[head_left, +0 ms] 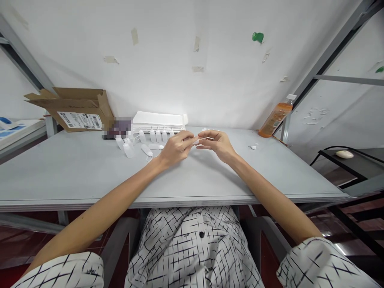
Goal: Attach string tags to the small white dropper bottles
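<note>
My left hand and my right hand meet fingertip to fingertip above the middle of the grey table. Between their fingertips is a small whitish piece, mostly hidden; its kind is too small to tell. Both hands are closed in a pinch around it. Left of my left hand, several small white squeeze bottles with thin needle-like tips stand in a row, such as one bottle. Others lie or lean in front, among them a bottle on its side and a bottle farther left.
Behind the bottles lies a stack of white cardboard. An opened brown box stands at the back left, beside a blurred dark object. A bottle of orange liquid leans at the back right. A small white piece lies on the table.
</note>
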The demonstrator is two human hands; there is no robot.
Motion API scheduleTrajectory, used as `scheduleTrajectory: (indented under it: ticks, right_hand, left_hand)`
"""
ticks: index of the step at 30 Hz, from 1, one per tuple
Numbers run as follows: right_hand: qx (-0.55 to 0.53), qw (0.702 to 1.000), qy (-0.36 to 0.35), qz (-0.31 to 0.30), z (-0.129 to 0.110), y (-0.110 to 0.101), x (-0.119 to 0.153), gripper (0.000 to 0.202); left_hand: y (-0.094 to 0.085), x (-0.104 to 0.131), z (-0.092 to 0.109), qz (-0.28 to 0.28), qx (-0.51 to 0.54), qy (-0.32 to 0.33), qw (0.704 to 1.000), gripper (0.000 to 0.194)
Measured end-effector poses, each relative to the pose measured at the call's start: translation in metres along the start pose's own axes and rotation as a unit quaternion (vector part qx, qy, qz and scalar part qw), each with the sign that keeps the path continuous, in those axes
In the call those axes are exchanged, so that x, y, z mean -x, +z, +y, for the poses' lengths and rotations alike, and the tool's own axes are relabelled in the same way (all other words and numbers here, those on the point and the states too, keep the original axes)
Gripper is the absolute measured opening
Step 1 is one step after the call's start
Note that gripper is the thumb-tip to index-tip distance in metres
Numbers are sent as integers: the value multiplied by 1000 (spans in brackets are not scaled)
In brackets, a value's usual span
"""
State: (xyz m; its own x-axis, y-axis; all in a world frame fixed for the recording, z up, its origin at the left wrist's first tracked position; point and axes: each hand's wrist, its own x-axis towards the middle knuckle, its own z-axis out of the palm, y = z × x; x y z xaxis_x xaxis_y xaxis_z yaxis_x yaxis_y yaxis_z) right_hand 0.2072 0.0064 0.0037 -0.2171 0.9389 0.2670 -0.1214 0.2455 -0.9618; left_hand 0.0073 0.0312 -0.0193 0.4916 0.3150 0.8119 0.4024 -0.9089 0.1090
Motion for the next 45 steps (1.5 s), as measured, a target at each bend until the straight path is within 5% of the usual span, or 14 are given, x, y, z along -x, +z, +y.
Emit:
scheduleTrajectory:
  ticks: [7,11,15,31,45]
  right_hand:
    - [75,996,13,-45,-9,-4,1,34]
    - [66,997,-47,-4,-8,-1,-1,34]
    - [91,992,-92,5,-7,1,0,32]
    - [77,996,-42,4,-7,-2,3,26]
    - [61,997,-47,-18,-21,0,5,28]
  left_hand:
    - [-3,-5,5,-1,18,-16,1000,24]
    - [-9,-11,8,-9,51,-130,990,29]
    - [-17,-15,9,-90,126,-216,964,32]
    - [-16,-13,5,-75,80,-117,987,23]
    - [-18,-18,12,-61,172,-225,957,28]
